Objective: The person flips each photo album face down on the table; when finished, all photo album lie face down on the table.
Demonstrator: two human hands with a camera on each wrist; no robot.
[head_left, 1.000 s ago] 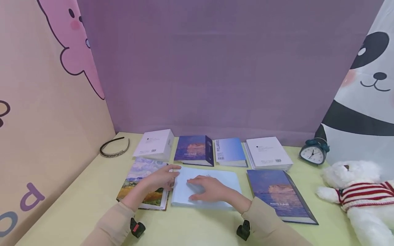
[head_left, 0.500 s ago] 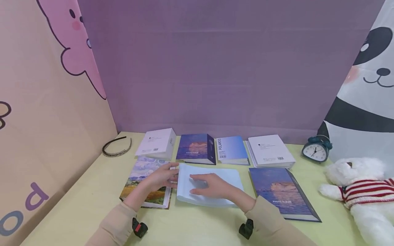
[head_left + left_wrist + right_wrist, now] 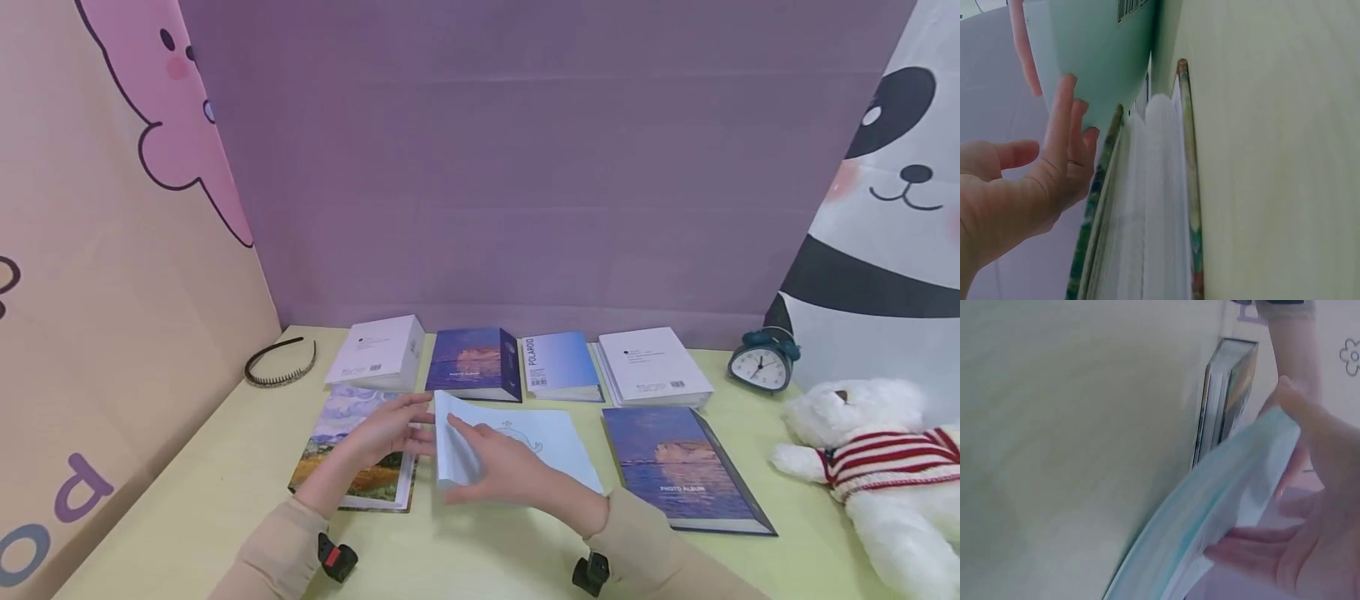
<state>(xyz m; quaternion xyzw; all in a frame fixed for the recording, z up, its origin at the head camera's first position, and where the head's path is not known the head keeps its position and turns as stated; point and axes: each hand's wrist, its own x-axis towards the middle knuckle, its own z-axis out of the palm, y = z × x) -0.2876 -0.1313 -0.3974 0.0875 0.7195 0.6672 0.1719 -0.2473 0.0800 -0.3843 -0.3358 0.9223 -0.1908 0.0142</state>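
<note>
A pale blue soft-cover booklet (image 3: 558, 437) with a line drawing on its front tilts up and bends along its left side. My right hand (image 3: 506, 462) lies over that bent side and grips it, with the thumb at the corner and several fingers against the whitish face in the right wrist view. My left hand (image 3: 386, 433) stands at the booklet's left edge. In the left wrist view its extended fingers (image 3: 1059, 119) touch the greenish back with a barcode. Beneath the left hand lies an album with a painted landscape cover (image 3: 371, 483).
Behind stand a white album (image 3: 375, 354), a sunset-print photo album (image 3: 468, 362), a blue Polaroid album (image 3: 558, 362) and another white album (image 3: 652, 367). Right are a photo album (image 3: 675, 467), alarm clock (image 3: 761, 367) and teddy bear (image 3: 892, 450). A headband (image 3: 281, 375) lies far left.
The booklet's left side has risen off the table and bent upward. My left fingers have come against it, and my right hand has shifted slightly down and left with it.
</note>
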